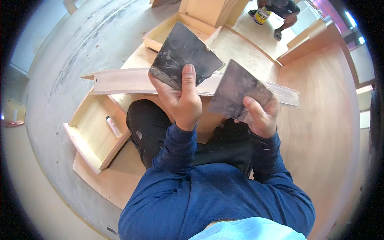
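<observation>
My left hand (185, 100) grips a black, roughly square putty spreader (182, 48) by its lower corner, thumb laid flat on its face. Pale smears mark this plate, and its lower left edge is caked with a light material. In my right hand (265, 115) is a second putty spreader (235, 89), thin, grey and smudged, pinched between the thumb and fingers behind it. The two plates are apart, side by side. Below and behind them a long whitish-faced board (124, 81) runs across in front of my knees.
To my left sits an open wooden drawer (72, 136) holding a small white tube (113, 127) with a black cap. Another drawer (152, 43) stands ahead. A large wooden panel (320, 132) lies at right. Far right, a co-worker crouches, a hand at a yellow can (262, 17).
</observation>
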A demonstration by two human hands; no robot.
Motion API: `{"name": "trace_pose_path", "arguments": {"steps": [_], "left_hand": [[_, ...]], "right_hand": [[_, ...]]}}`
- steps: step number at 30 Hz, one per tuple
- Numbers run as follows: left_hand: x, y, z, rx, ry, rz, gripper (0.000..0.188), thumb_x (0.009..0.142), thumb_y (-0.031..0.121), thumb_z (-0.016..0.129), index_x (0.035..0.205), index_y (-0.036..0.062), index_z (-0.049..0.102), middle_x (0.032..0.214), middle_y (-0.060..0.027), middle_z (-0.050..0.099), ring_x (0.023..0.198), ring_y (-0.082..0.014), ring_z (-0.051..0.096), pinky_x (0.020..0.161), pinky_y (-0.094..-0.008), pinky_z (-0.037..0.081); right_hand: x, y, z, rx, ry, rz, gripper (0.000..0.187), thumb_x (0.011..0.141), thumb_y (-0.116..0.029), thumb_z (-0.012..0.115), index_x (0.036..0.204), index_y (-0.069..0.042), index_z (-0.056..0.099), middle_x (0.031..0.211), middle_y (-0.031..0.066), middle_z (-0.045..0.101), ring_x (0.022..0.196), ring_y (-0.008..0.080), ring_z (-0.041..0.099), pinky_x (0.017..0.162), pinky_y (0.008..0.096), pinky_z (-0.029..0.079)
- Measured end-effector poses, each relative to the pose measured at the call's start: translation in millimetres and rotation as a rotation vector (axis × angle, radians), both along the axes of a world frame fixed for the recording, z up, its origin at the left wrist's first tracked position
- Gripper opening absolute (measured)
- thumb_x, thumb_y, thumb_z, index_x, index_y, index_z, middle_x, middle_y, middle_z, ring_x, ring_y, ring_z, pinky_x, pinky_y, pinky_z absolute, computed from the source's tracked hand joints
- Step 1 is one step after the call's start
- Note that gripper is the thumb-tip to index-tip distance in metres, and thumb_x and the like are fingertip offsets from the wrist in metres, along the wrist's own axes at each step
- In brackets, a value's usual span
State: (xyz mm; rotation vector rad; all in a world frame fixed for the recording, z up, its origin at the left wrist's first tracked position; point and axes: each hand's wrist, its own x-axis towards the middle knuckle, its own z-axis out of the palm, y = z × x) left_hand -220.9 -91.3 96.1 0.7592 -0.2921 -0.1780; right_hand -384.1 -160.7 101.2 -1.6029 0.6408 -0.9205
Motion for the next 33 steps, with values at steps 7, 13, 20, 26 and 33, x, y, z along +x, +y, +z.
{"name": "trace_pose_path", "arguments": {"steps": [7,13,20,26,33], "left_hand": [[-7.0,3.6,1.6,0.068,-0.111,-0.039,0.042,0.092,0.000,0.063,0.124,0.0003,0.036,0.110,-0.0101,0.056,0.096,-0.0128,0.057,0.085,-0.0261,0.049],[-5.9,5.7,-6.0,0.170,-0.340,-0.070,0.038,0.092,0.002,0.063,0.122,-0.0004,0.039,0.108,-0.0095,0.057,0.094,-0.0137,0.057,0.082,-0.0254,0.047],[1.7,13.5,-7.5,0.409,-0.610,-0.128,0.028,0.096,0.010,0.060,0.119,0.0009,0.048,0.084,-0.0122,0.064,0.075,-0.0162,0.061,0.070,-0.0299,0.049],[28.8,21.1,-12.7,0.517,-0.708,-0.368,0.025,0.096,0.010,0.059,0.118,-0.0003,0.051,0.087,-0.0114,0.065,0.077,-0.0144,0.060,0.070,-0.0285,0.049],[6.0,8.1,-3.3,0.125,-0.134,-0.145,0.031,0.092,-0.003,0.058,0.122,-0.0005,0.050,0.106,-0.0056,0.062,0.093,-0.0121,0.059,0.086,-0.0257,0.048]], "right_hand": [[15.2,3.5,1.2,0.191,-0.122,0.049,0.034,0.087,0.002,0.056,0.120,0.006,0.049,0.091,0.0131,0.063,0.061,0.0195,0.064,0.043,0.0303,0.053],[19.4,-1.6,-3.7,0.105,-0.209,0.036,0.036,0.085,0.001,0.056,0.120,0.006,0.049,0.092,0.0139,0.064,0.061,0.0192,0.064,0.044,0.0302,0.053],[18.4,6.5,14.2,0.218,-0.147,-0.042,0.036,0.085,0.001,0.055,0.120,0.006,0.049,0.094,0.0147,0.064,0.060,0.0195,0.064,0.043,0.0291,0.054],[3.4,-9.8,8.0,0.172,-0.170,-0.108,0.034,0.086,-0.003,0.058,0.119,0.005,0.051,0.091,0.0145,0.064,0.058,0.0205,0.064,0.042,0.0301,0.053],[7.2,-13.4,13.2,0.143,-0.172,-0.136,0.029,0.087,-0.004,0.059,0.114,0.004,0.055,0.093,0.0121,0.065,0.068,0.0197,0.066,0.053,0.0314,0.056]]}}
